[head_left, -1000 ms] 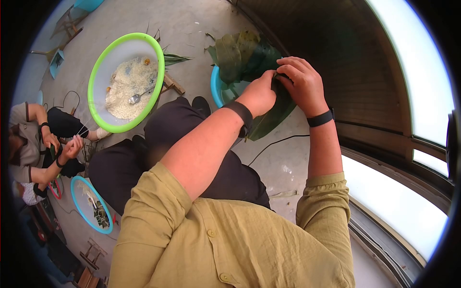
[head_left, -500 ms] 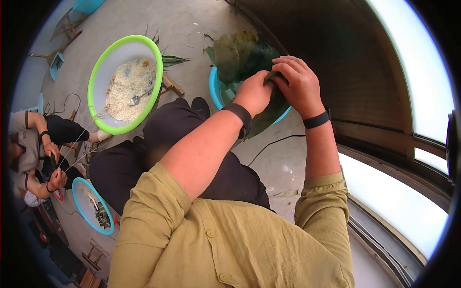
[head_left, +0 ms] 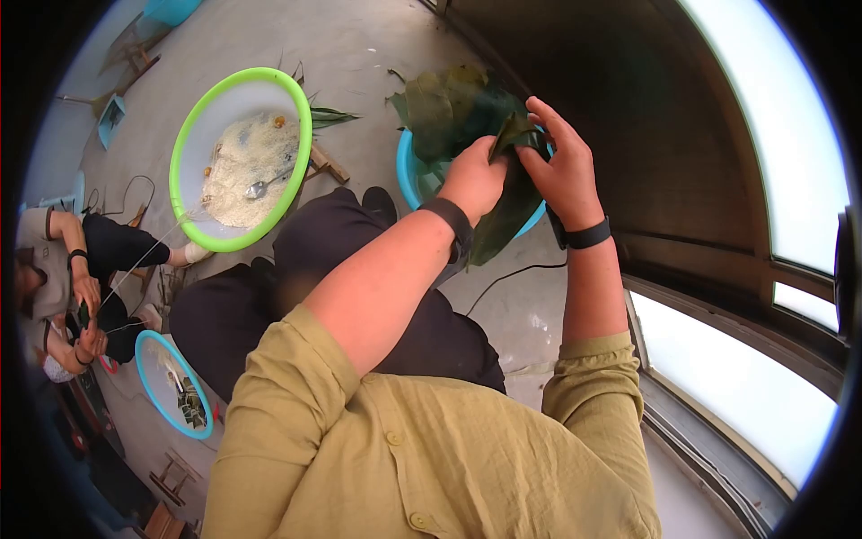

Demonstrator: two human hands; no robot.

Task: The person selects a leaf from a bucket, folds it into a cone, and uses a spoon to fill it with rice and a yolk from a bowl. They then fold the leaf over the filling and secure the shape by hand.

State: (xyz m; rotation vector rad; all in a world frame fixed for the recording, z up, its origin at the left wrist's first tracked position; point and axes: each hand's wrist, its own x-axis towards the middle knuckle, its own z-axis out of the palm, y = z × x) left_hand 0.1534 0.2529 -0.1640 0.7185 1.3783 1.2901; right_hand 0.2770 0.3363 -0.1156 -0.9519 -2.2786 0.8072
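Grey floor (head_left: 359, 63), left fingers (head_left: 483, 154) clenched on a green leaf (head_left: 505, 214), right fingers (head_left: 558, 128) raised, parted, against it

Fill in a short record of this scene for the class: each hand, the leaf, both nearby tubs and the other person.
Left hand: gripping a green leaf
Right hand: at the leaf, thumb and forefinger spread; grip unclear
Leaf: hangs below the hands, partly in front of the blue tub
Blue tub: large leaves at its far side
Green-rimmed tub: white grains and a spoon inside
Other person: at the picture's left edge, hands together
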